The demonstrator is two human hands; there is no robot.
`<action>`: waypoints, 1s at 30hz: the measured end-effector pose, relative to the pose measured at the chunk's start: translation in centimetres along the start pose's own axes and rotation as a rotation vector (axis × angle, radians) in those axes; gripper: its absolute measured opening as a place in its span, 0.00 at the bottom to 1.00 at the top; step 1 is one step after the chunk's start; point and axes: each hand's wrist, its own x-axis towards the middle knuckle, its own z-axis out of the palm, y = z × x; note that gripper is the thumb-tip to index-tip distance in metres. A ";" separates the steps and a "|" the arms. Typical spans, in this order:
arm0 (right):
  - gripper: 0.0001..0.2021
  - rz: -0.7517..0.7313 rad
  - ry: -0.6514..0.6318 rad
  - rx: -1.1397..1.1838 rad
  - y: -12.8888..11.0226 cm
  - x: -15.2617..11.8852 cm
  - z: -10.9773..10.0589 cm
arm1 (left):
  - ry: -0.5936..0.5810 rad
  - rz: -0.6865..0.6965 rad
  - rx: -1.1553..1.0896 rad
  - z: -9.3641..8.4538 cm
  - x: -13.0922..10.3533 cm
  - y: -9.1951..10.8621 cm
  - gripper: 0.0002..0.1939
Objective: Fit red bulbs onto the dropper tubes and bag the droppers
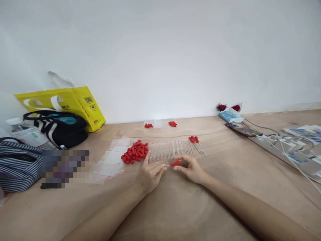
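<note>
While the left hand (151, 172) pinches a thin, clear, rigid-looking tube (168, 166) whose red, teardrop-shaped, rubbery-looking bulb (175, 163) sits between both hands, and whether the curled right hand (192, 169) grips it is unclear, a slanted push could crack the tube or dislodge the bulb.

Yellow bag (78, 107) has 2 QR codes (88, 99) + blk print (64, 107), txt too small/blurry to read.
</note>
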 end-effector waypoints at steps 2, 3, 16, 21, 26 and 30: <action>0.18 0.101 -0.011 0.225 -0.1 0.1 0.7 | 0.010 -0.025 -0.006 -0.1 0.1 0.1 0.08; 0.17 0.129 -0.012 0.314 -0.2 0.1 1.1 | 0.009 -0.036 -0.011 -0.1 0.2 0.2 0.08; 0.17 0.339 0.340 0.005 0.8 5.3 -5.0 | -0.094 -0.155 0.066 -0.4 -0.1 -0.9 0.10; 0.14 0.448 0.440 -0.232 3.5 6.6 -10.2 | -0.148 -0.168 0.080 -0.1 -0.2 -1.2 0.09; 0.16 0.511 0.467 -0.453 5.4 6.3 -10.1 | -0.165 -0.191 0.078 0.0 -0.2 -1.2 0.09; 0.16 0.517 0.443 -0.562 5.8 6.3 -9.2 | -0.176 -0.203 0.079 0.0 -0.2 -1.2 0.10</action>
